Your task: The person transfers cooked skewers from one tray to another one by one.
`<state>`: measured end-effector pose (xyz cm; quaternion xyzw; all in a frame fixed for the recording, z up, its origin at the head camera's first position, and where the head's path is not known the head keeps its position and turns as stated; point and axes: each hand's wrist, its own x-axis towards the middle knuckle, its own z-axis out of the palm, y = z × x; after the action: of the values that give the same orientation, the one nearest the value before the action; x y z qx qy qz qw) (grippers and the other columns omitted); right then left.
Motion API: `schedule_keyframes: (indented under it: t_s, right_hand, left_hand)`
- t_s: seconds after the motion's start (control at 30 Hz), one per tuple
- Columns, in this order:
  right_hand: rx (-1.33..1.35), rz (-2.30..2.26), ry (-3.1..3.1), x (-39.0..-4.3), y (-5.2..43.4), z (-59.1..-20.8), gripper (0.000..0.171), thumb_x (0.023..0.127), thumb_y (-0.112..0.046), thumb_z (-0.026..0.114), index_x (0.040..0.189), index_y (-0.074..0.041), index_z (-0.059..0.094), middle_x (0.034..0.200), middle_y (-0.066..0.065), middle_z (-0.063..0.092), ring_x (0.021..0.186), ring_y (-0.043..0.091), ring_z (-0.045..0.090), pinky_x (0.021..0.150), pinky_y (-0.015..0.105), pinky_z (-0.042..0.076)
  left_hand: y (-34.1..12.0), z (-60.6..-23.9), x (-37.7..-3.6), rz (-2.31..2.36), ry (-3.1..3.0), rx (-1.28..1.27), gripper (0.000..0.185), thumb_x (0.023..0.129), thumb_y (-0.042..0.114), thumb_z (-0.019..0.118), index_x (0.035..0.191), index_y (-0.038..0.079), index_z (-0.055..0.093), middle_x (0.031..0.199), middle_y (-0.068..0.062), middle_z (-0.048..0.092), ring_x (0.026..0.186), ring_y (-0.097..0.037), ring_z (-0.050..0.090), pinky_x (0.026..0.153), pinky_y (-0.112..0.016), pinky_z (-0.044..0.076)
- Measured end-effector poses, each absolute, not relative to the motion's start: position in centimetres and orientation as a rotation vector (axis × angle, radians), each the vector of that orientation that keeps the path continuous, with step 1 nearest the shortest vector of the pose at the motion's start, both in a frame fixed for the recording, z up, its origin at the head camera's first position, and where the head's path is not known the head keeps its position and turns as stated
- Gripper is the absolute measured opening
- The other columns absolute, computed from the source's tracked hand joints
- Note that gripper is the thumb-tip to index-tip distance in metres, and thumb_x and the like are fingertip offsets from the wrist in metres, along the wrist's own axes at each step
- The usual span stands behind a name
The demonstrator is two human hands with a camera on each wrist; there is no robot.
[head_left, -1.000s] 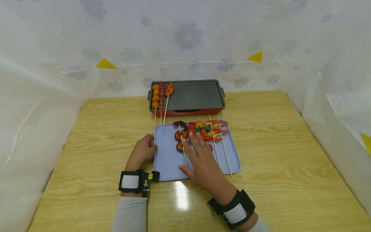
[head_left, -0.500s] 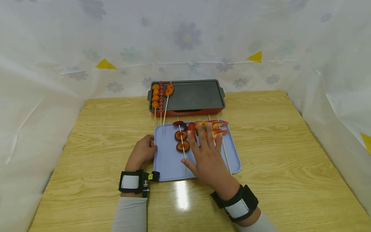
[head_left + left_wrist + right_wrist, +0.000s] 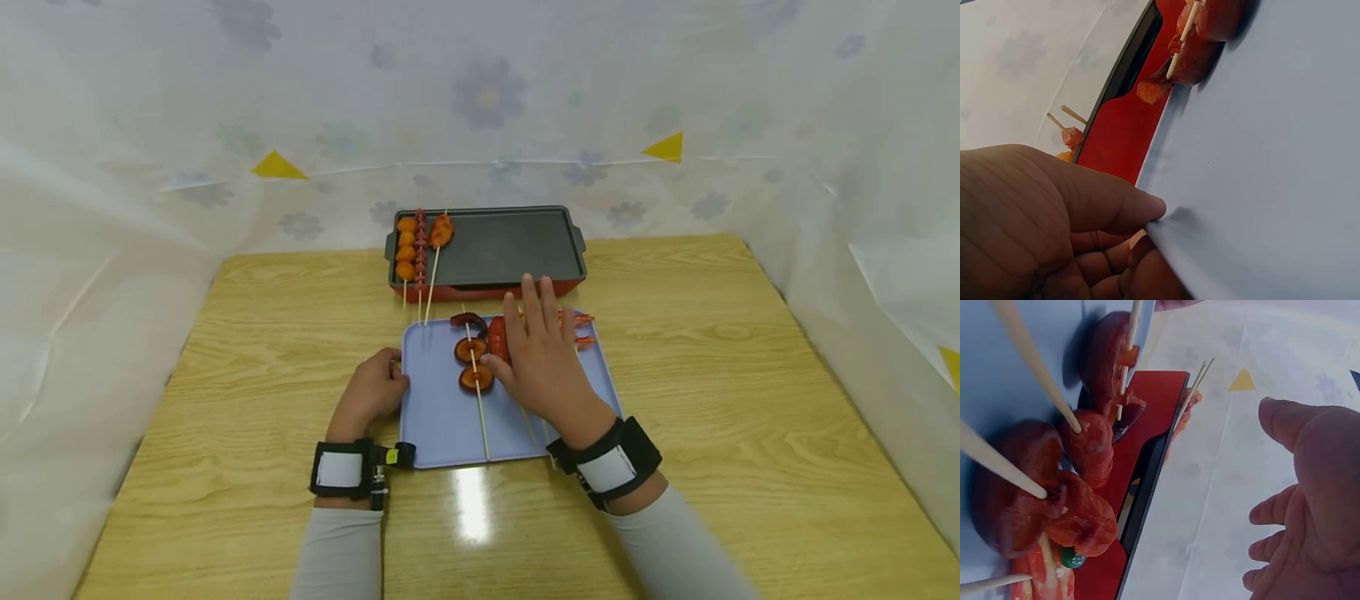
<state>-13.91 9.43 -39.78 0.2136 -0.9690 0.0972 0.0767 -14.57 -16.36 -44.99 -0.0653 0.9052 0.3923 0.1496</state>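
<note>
A pale blue tray (image 3: 438,417) lies on the wooden table with several food skewers on it. My left hand (image 3: 372,390) pinches the tray's left edge, thumb on top (image 3: 1141,209) and fingers beneath the tray (image 3: 1260,156). My right hand (image 3: 542,354) hovers over the right-hand skewers with straight, spread fingers and holds nothing; it hides most of them. The mushroom skewer (image 3: 472,364) and a red sausage (image 3: 496,339) show just left of it, shrimp tips (image 3: 583,318) to its right. In the right wrist view the open hand (image 3: 1310,500) is beside the skewered pieces (image 3: 1085,456).
A black griddle on a red base (image 3: 502,246) stands behind the tray, with three skewers (image 3: 417,243) at its left end. White flowered sheeting walls the table (image 3: 712,375) on three sides.
My right hand has slid forward from the tray's near part to over the skewers, fingertips now reaching the tray's far edge by the griddle. My left hand has stayed put.
</note>
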Motion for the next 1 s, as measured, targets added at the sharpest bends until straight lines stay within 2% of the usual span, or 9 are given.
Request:
schedule_keyframes:
  t_s: [0.13, 0.3, 0.43, 0.8, 1.0]
  right_hand:
    - [0.639, 0.38, -2.925, -15.5, 8.9, -39.6, 0.083, 0.098, -0.05, 0.055, 0.156, 0.0, 0.023, 0.163, 0.021, 0.002, 0.149, 0.035, -0.008, 0.115, 0.061, 0.007]
    - [0.664, 0.559, -2.853, -17.4, 7.7, -40.7, 0.072, 0.099, -0.041, 0.058, 0.15, 0.004, 0.034, 0.157, 0.024, 0.025, 0.146, 0.038, 0.02, 0.114, 0.053, 0.023]
    - [0.677, 0.648, -2.842, -18.2, 6.6, -41.6, 0.068, 0.098, -0.037, 0.059, 0.148, 0.004, 0.038, 0.151, 0.023, 0.035, 0.14, 0.037, 0.033, 0.112, 0.048, 0.031]
    - [0.676, 0.895, -2.89, -19.7, 5.3, -41.8, 0.065, 0.1, -0.039, 0.055, 0.149, 0.001, 0.039, 0.146, 0.021, 0.042, 0.133, 0.035, 0.042, 0.107, 0.048, 0.038]
    - [0.614, 1.023, -2.932, -20.3, 5.0, -41.3, 0.065, 0.1, -0.039, 0.055, 0.15, -0.002, 0.039, 0.149, 0.019, 0.04, 0.137, 0.033, 0.039, 0.109, 0.048, 0.035]
  left_hand:
    - [-16.5, -45.1, -14.6, 1.131, 2.601, -0.187, 0.048, 0.092, 0.009, 0.052, 0.138, -0.003, 0.047, 0.091, -0.01, 0.055, 0.071, -0.02, 0.054, 0.057, -0.03, 0.043]
    - [-16.6, -45.2, -14.6, 1.151, 2.595, -0.194, 0.047, 0.092, 0.008, 0.053, 0.137, -0.003, 0.048, 0.091, -0.011, 0.055, 0.071, -0.021, 0.054, 0.057, -0.03, 0.044]
    - [-16.6, -45.3, -14.5, 1.157, 2.587, -0.189, 0.047, 0.092, 0.009, 0.053, 0.137, -0.004, 0.048, 0.09, -0.011, 0.056, 0.07, -0.021, 0.055, 0.056, -0.03, 0.044]
    - [-16.6, -45.2, -14.6, 1.143, 2.607, -0.18, 0.047, 0.092, 0.008, 0.053, 0.137, -0.004, 0.048, 0.092, -0.011, 0.056, 0.073, -0.021, 0.054, 0.059, -0.031, 0.044]
    - [-16.6, -45.1, -14.6, 1.154, 2.603, -0.178, 0.047, 0.092, 0.008, 0.052, 0.137, -0.005, 0.048, 0.092, -0.011, 0.055, 0.073, -0.021, 0.054, 0.058, -0.031, 0.044]
